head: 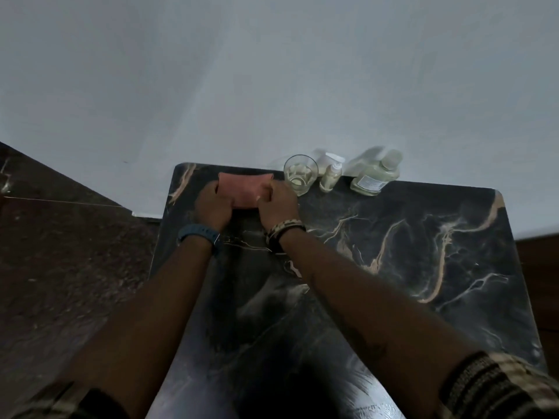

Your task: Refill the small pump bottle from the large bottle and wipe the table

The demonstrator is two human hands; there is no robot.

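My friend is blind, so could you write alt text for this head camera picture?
Two bare hands, left hand and right hand, press a pink cloth flat at the far edge of a dark marble table. To its right stand a glass, a small pump bottle and a large bottle, against a white wall.

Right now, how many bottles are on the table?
2. The small pump bottle stands at the table's far edge, just right of the glass. The large bottle stands further right along that edge, by the wall. None seem hidden.
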